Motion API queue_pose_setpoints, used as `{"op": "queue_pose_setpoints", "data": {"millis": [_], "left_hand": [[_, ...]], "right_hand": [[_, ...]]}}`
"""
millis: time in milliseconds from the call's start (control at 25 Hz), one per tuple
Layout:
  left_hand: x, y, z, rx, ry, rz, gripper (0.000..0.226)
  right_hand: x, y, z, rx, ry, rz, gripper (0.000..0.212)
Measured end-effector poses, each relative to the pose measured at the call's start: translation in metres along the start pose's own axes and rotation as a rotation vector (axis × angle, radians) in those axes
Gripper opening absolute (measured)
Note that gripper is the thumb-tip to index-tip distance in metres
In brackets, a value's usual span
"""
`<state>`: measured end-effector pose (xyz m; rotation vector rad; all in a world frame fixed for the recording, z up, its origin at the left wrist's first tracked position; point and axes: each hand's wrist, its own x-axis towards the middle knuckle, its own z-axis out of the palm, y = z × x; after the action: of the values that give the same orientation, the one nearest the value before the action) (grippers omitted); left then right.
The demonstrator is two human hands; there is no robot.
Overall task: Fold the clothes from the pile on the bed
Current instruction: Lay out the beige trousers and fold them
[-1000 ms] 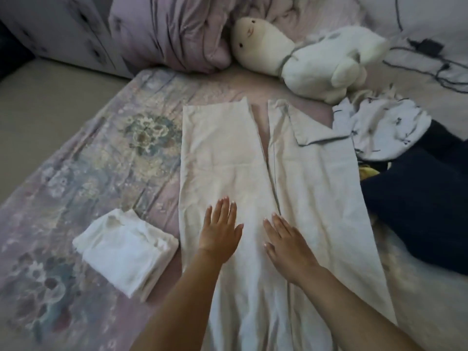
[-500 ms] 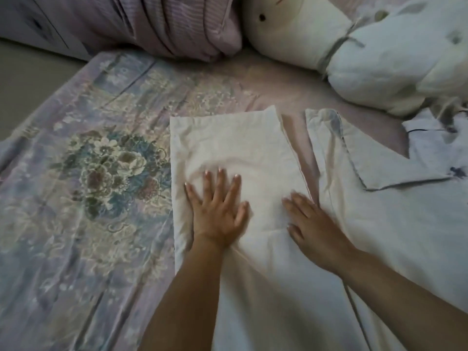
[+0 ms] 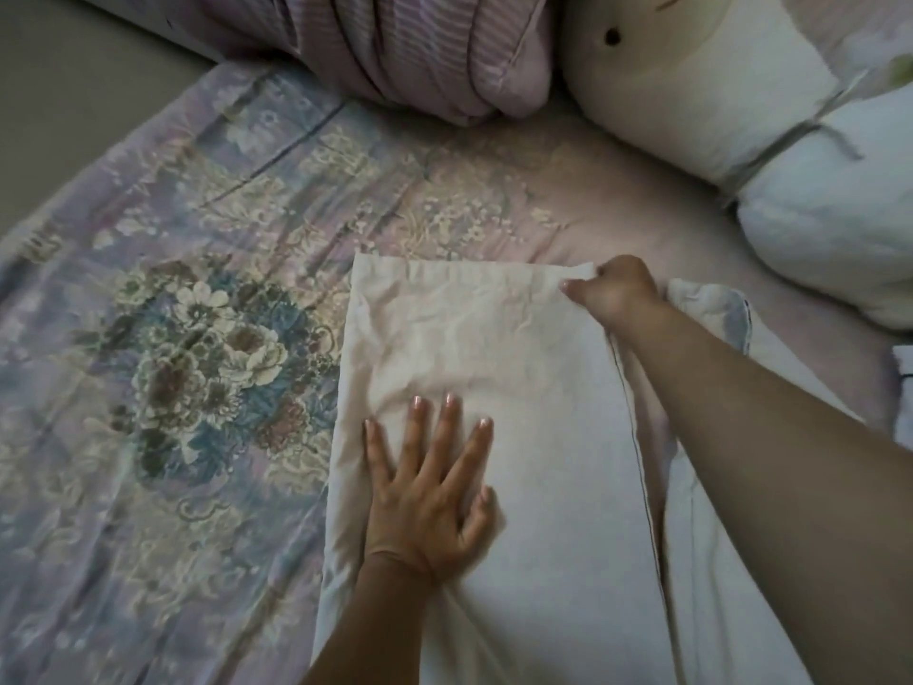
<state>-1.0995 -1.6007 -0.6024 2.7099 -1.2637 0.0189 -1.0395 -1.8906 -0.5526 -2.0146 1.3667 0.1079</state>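
Observation:
Cream trousers [image 3: 494,348] lie spread on the floral bed sheet [image 3: 163,309], legs pointing away from me. My left hand [image 3: 435,491] presses flat on the left leg, fingers straight and spread. My right hand [image 3: 612,291] pinches the far right corner of that leg's hem, fingers curled round the cloth. The other trouser leg [image 3: 711,487] lies to the right, mostly hidden under my right forearm.
A striped lilac pillow [image 3: 420,47] lies at the head of the bed. A cream and white plush toy [image 3: 741,121] lies at the upper right. The bed's left edge runs along the grey floor [image 3: 59,106]. A patterned garment edge [image 3: 904,360] shows at far right.
My view and both hands have moved up the trouser legs toward the hems. My right hand went from lying flat to pinching the hem corner of the left leg. The left hand stays flat.

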Motion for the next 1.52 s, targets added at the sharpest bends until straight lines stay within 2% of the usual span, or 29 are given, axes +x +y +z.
{"op": "queue_pose_setpoints", "data": {"millis": [120, 240, 320, 400, 440, 480, 560, 600, 640, 680, 800, 920, 960, 1040, 1120, 1160, 1200, 1280, 1400, 1480, 1520], "left_hand": [[-0.002, 0.001, 0.000, 0.002, -0.001, 0.010, 0.068], [0.004, -0.004, 0.007, 0.011, -0.043, -0.001, 0.067], [0.002, -0.002, 0.005, 0.024, -0.100, -0.013, 0.067], [-0.002, 0.000, -0.008, -0.022, -0.147, -0.053, 0.070], [-0.002, 0.000, -0.019, -0.163, -0.125, -0.119, 0.071], [-0.001, 0.000, -0.036, -0.433, -0.078, -0.251, 0.071], [0.003, -0.006, -0.086, -1.280, 0.085, -0.739, 0.067], [-0.001, -0.011, -0.109, -1.685, 0.091, -0.961, 0.070], [-0.011, -0.015, -0.128, -1.971, 0.036, -1.111, 0.080], [-0.027, -0.017, -0.139, -2.097, -0.041, -1.212, 0.092], [-0.095, -0.017, -0.149, -2.086, -0.292, -1.415, 0.109], [-0.144, -0.014, -0.139, -1.776, -0.560, -1.419, 0.100], [-0.151, -0.010, -0.138, -1.656, -0.607, -1.367, 0.094], [-0.155, 0.001, -0.135, -1.477, -0.628, -1.270, 0.081], [-0.157, 0.012, -0.132, -1.375, -0.598, -1.221, 0.071], [-0.159, 0.017, -0.131, -1.385, -0.583, -1.235, 0.067], [-0.161, 0.021, -0.131, -1.457, -0.576, -1.275, 0.065], [-0.165, 0.027, -0.134, -1.636, -0.595, -1.359, 0.066], [-0.174, 0.035, -0.135, -1.681, -0.671, -1.361, 0.068], [-0.182, 0.040, -0.133, -1.684, -0.681, -1.357, 0.063], [-0.186, 0.041, -0.132, -1.688, -0.679, -1.356, 0.060]], "right_hand": [[-0.003, 0.002, -0.004, -0.054, 0.043, -0.026, 0.036], [-0.040, -0.002, -0.015, 0.105, 0.064, -0.233, 0.005], [-0.085, 0.003, -0.028, 0.228, 0.092, -0.383, 0.017], [-0.130, 0.011, -0.041, 0.346, 0.037, -0.496, 0.031], [-0.150, 0.016, -0.047, 0.361, -0.017, -0.533, 0.034], [-0.171, 0.022, -0.053, 0.353, -0.057, -0.567, 0.035], [-0.210, 0.038, -0.062, 0.310, -0.116, -0.608, 0.045], [-0.234, 0.050, -0.066, 0.295, -0.145, -0.617, 0.048], [-0.259, 0.064, -0.070, 0.278, -0.179, -0.622, 0.048], [-0.284, 0.084, -0.072, 0.225, -0.214, -0.631, 0.048], [-0.343, 0.160, -0.068, -0.075, -0.328, -0.753, 0.051], [-0.378, 0.245, -0.054, -0.427, -0.443, -0.861, 0.038], [-0.388, 0.264, -0.049, -0.510, -0.467, -0.816, 0.032], [-0.408, 0.277, -0.039, -0.581, -0.485, -0.592, 0.024], [-0.413, 0.264, -0.019, -0.490, -0.389, -0.393, 0.047], [-0.411, 0.251, -0.008, -0.317, -0.312, -0.290, 0.061], [-0.408, 0.237, 0.001, -0.096, -0.244, -0.190, 0.070], [-0.396, 0.218, 0.017, 0.223, -0.229, -0.012, 0.083], [-0.384, 0.206, 0.035, 0.195, -0.241, 0.100, 0.081], [-0.375, 0.194, 0.039, 0.180, -0.145, 0.038, 0.076], [-0.369, 0.186, 0.039, 0.176, -0.092, -0.035, 0.082]]}}
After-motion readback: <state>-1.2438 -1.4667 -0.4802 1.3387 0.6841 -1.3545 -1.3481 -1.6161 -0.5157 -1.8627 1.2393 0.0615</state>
